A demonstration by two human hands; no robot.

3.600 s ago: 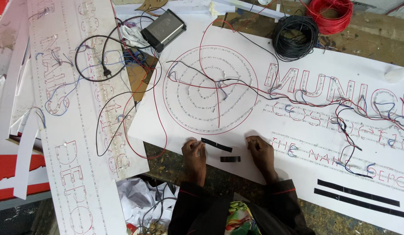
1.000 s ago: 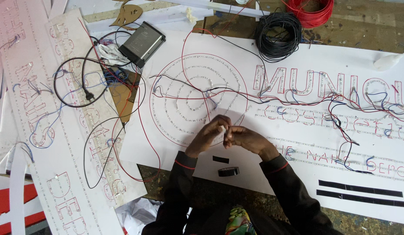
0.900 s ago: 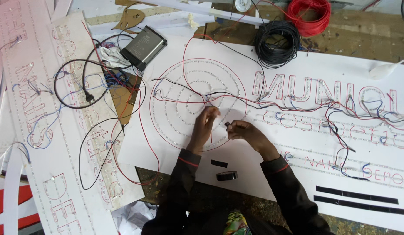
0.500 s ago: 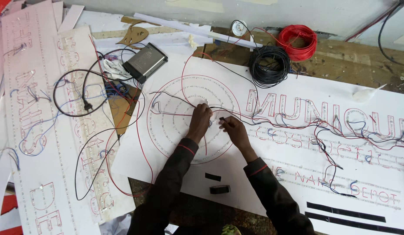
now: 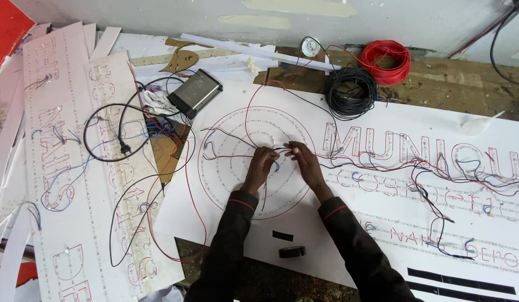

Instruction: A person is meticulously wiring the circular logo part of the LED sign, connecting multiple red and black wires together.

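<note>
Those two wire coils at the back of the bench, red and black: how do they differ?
The red coil lies farther back and to the right on bare bench; the black coil lies nearer, its front edge resting on the white sign board. The red coil looks wound tighter, the black one looser with a wider hole. Both lie flat, away from either hand.

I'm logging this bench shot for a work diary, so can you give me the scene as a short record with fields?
Setting: white sign panel lying flat on a cluttered workbench
Left hand: over the panel's ringed circle, fingers pinching thin wires
Right hand: close beside the left, fingers on the same wires
Near edge: black tape roll and a black strip on the panel
Far side: black wire coil, red wire coil, dark power supply box
Left: second lettered panel under loose cables
</note>
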